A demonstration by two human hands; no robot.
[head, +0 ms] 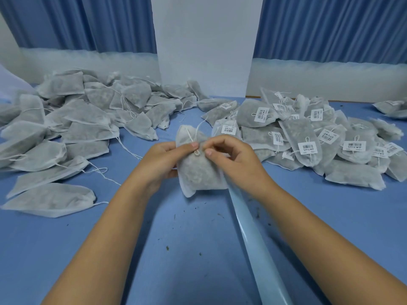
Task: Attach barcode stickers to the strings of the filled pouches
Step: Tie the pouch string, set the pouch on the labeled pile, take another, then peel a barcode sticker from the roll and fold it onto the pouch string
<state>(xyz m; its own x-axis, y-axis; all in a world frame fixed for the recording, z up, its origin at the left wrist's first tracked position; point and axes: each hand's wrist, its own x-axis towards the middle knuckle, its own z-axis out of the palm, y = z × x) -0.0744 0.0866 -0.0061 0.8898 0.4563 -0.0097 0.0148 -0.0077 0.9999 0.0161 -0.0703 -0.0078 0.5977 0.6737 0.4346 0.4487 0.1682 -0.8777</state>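
Gripping pouch (pixel 199 172), left hand (pixel 163 161); right hand (pixel 233 159) pinching string (pixel 197 153) on pouch. Likely fault: thin string slips, pinch too light.

Bare forearms (pixel 105 227), bare left hand (pixel 160 161) and right hand (pixel 237 159), short nails (pixel 194 144).

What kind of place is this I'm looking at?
Likely a small packing workroom: the blue table holds an unlabelled pouch pile at left, a barcode-stickered pile at right, and the left hand and right hand grip one pouch.
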